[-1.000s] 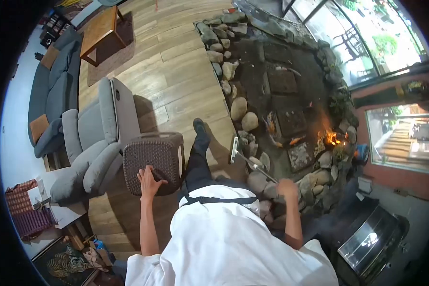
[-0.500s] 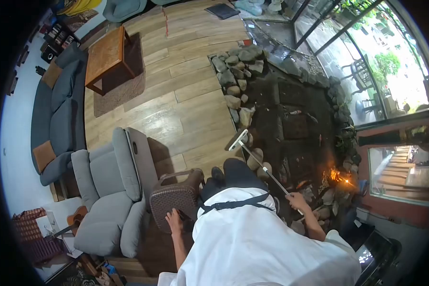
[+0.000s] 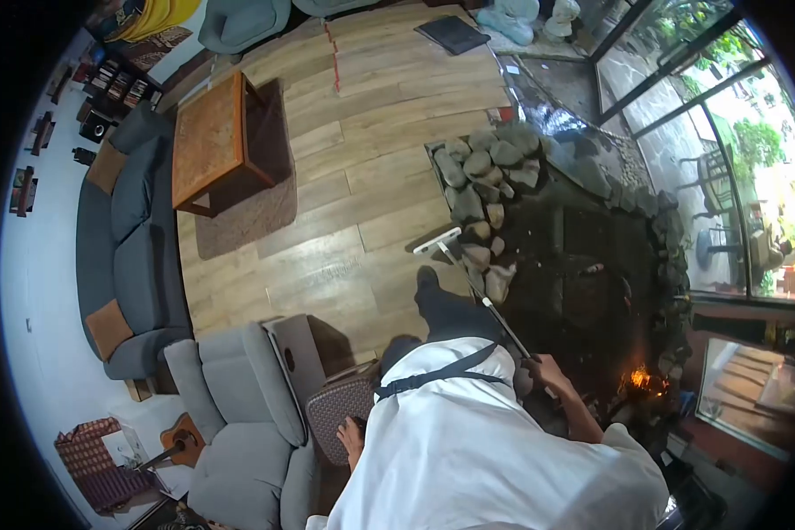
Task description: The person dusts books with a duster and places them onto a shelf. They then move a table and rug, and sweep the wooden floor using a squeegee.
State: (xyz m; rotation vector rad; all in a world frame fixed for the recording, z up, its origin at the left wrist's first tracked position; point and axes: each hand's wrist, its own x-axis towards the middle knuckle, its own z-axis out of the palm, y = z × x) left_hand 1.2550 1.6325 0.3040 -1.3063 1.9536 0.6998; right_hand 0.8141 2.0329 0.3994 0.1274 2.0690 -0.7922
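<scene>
My right hand (image 3: 552, 375) is wrapped round the pole of a long-handled squeegee (image 3: 488, 300). Its white T-shaped head is low over the wooden floor at the pond's stone edge, just ahead of my foot; I cannot tell whether it touches. On my left side, my left hand (image 3: 352, 435) rests against a brown woven stool (image 3: 331, 415), fingers somewhat apart and partly bent over its surface. The white shirt I wear hides part of the stool and the lower end of the pole.
A dark indoor pond (image 3: 548, 256) edged with rocks (image 3: 481, 172) lies to my right, with a small fire (image 3: 642, 382) at its near side. Left stand a grey recliner (image 3: 252, 450), a guitar (image 3: 184, 440), a dark sofa (image 3: 137, 256) and a wooden coffee table (image 3: 210, 146).
My view has turned and shifted, so the room appears lower and further right. One foot has stepped forward onto the floor. My left hand is now nearer the stool's right side.
</scene>
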